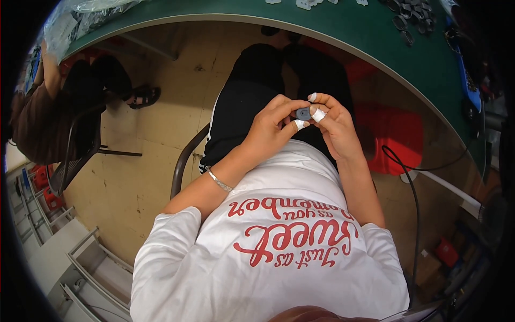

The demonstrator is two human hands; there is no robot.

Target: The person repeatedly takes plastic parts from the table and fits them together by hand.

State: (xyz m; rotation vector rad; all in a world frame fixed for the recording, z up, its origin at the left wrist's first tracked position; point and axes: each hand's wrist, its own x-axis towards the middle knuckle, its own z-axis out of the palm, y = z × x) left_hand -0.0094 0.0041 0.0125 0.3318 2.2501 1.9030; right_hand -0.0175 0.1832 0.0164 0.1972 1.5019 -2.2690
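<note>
A small dark grey plastic part (303,113) with a rounded outline and a recess in its face is held above my lap. My left hand (275,126) pinches it from the left between thumb and fingers; white tape wraps the thumb tip. From the other side my right hand (333,122) grips it too, with white tape on its thumb and one finger. Parts of the piece are hidden behind my fingertips, so its exact kind does not show. A silver bracelet (218,179) circles my left wrist.
Beyond my knees curves a green tabletop (214,7) with a pale edge. Dark ring-like parts (413,16) lie in a pile at its far right, near a blue tool or holder (468,80). A red stool (397,137) and black cable (416,214) are at right. Another person (43,118) sits at left.
</note>
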